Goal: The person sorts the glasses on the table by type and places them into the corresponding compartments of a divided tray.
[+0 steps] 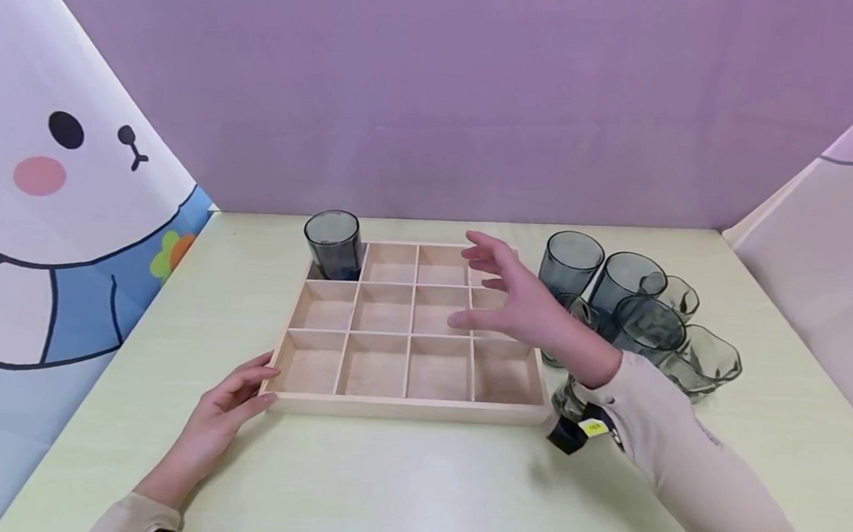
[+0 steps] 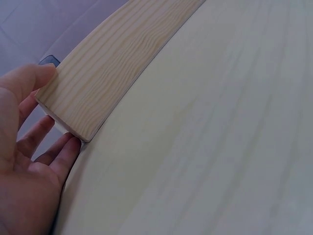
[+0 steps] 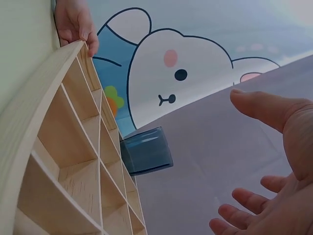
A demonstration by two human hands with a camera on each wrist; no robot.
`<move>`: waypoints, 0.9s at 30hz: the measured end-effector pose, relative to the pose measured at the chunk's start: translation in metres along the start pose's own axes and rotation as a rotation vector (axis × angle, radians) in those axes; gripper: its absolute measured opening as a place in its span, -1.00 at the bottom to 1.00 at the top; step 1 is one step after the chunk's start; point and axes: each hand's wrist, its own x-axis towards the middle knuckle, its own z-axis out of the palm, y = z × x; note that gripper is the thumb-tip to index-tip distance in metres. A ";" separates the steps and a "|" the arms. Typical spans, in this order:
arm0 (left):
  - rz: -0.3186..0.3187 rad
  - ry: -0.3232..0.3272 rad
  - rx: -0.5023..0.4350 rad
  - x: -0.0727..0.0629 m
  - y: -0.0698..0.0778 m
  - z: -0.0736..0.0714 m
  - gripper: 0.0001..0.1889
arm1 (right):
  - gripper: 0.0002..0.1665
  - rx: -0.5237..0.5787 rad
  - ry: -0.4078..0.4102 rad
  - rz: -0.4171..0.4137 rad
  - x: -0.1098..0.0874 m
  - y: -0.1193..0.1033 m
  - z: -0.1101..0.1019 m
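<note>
A wooden box divided into several square compartments [image 1: 403, 409] lies on the table. One smoky blue-grey drinking glass [image 1: 332, 246] stands in its far-left compartment; the other compartments in sight hold nothing. My left hand [image 1: 223, 409] touches the box's near-left corner, thumb on the front side and fingers round the left side, as the left wrist view also shows. Above the right half of the box hovers my right hand [image 1: 510, 298], fingers spread and thumb apart, with nothing in it. In the right wrist view that hand [image 3: 274, 181] is likewise empty, away from the glass [image 3: 146, 151].
Several glasses are grouped right of the box: tall blue-grey ones [image 1: 571, 261] and wavy-rimmed clearer ones [image 1: 706, 361]. My right forearm [image 1: 655, 418] passes in front of some. A purple backdrop [image 1: 440, 92] rises behind the table, with a cartoon-printed panel [image 1: 35, 269] at left.
</note>
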 end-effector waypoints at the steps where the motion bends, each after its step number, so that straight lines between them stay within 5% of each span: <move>1: 0.001 -0.001 0.000 0.000 0.000 0.000 -0.70 | 0.20 -0.007 0.001 -0.008 -0.003 0.000 -0.001; 14: 0.009 0.001 0.002 0.000 0.001 0.000 -0.71 | 0.20 -0.084 0.006 -0.055 -0.037 0.011 -0.024; 27: -0.017 -0.002 0.014 0.001 0.001 0.000 -0.70 | 0.21 -0.122 0.153 -0.028 -0.063 0.015 -0.057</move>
